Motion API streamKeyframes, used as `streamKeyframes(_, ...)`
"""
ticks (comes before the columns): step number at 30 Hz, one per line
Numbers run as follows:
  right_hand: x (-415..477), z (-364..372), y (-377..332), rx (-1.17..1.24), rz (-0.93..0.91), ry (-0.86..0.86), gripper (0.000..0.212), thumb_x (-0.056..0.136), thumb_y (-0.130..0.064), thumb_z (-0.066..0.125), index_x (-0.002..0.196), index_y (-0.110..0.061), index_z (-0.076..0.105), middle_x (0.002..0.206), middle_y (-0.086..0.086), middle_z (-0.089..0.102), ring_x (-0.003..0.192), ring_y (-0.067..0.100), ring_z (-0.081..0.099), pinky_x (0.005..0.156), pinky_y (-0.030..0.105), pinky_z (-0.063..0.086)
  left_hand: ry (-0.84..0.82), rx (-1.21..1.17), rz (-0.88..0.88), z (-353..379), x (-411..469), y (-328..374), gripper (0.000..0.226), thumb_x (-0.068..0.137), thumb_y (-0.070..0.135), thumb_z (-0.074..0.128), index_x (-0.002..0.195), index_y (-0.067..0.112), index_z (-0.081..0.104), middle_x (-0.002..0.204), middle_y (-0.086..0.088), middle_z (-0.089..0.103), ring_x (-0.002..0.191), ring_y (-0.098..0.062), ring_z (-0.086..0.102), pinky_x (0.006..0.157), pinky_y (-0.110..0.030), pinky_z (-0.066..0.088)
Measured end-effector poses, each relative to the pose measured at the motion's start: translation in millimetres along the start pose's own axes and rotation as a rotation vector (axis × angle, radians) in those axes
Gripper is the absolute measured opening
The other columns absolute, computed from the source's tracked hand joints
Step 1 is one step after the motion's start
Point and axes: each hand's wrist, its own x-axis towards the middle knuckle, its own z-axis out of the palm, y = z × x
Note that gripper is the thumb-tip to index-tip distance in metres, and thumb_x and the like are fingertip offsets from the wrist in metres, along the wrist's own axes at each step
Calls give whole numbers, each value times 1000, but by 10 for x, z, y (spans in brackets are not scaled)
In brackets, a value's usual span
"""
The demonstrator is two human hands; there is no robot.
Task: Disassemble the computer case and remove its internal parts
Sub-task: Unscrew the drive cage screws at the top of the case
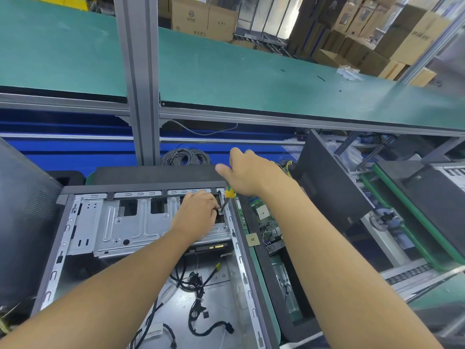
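Observation:
An open computer case point(241, 268) lies flat in front of me, its side off. A silver metal drive cage point(120, 227) fills its far half. Loose black cables point(198, 293) lie on the case floor nearer me. My right hand point(249, 172) grips a screwdriver with a yellow-green handle point(229, 193); its tip stands on a screw at the cage's far right corner. My left hand point(198, 212) rests on the cage just left of the tip, its fingers pinched around the tip.
A removed green motherboard point(264, 217) lies right of the case. A black panel point(324, 187) leans upright beyond it. Another dark case point(22, 217) stands at the left. A grey post point(141, 79) rises behind, with a green conveyor point(251, 71) across the back.

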Motion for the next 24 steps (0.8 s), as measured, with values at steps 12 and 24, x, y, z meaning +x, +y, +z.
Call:
streamKeyframes(12,-13,-7,-8,52,-73,-47,31,99,-35,52,122,-16,46,117,3,46,103,31,50,82,43,42,2,20,3,8,4,-7,32,97,21,44,104,27,75,110,18,66,111,-6,51,99,-29,29)
streamKeyframes(24,-1,-71,7,100,-113,-111,28,94,-12,55,121,-14,48,119,6,45,75,20,50,60,33,39,-30,43,-10,10,14,1,35,98,23,40,105,30,74,114,19,65,112,-6,50,100,-30,30)
